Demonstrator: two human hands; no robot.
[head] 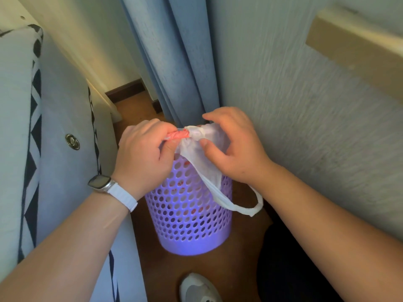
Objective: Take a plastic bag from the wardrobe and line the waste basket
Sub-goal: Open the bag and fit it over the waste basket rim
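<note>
A purple perforated waste basket stands on the wooden floor between a bed and a wall. Both hands are over its top, holding a white plastic bag with a red printed part. My left hand, with a white watch on its wrist, is closed around the rolled red-and-white end. My right hand pinches the loose white part between thumb and fingers. One bag handle hangs in a loop over the basket's right side. The basket's rim is hidden behind my hands.
A mattress side with a black-and-white trim rises close on the left. Blue curtains hang behind the basket. A textured wall with a wooden ledge stands at the right. A grey shoe rests on the floor below.
</note>
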